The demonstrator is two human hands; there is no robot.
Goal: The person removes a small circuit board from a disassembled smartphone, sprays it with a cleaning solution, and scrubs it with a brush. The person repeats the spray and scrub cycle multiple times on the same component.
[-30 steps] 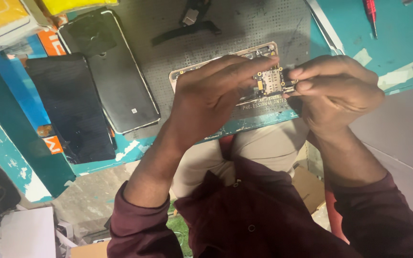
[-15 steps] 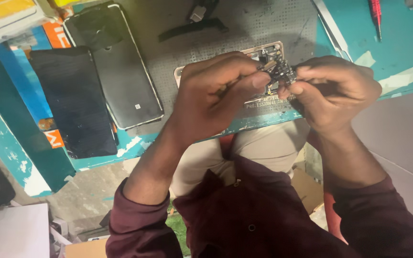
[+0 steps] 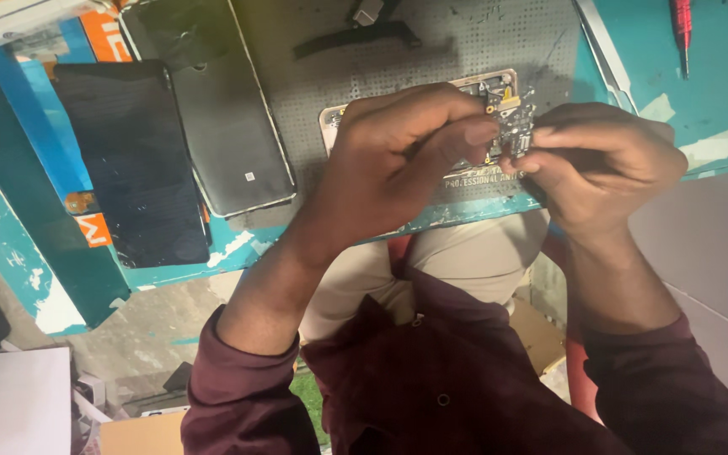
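Nearest: person's lap, maroon sleeves, both arms reaching up to the bench edge. Left hand is curled, thumb & forefinger pinching the small circuit board from its 9 o'clock side. Right hand pinches the same board from 3 o'clock, fingertips on its edge. Board is held upright-ish, long axis running 12 to 6, just above the opened phone frame on the grey work mat. Both hands equally close to it. Further off at 10 o'clock: phone back cover & dark screen panel. At 1 o'clock, far edge, red screwdriver.
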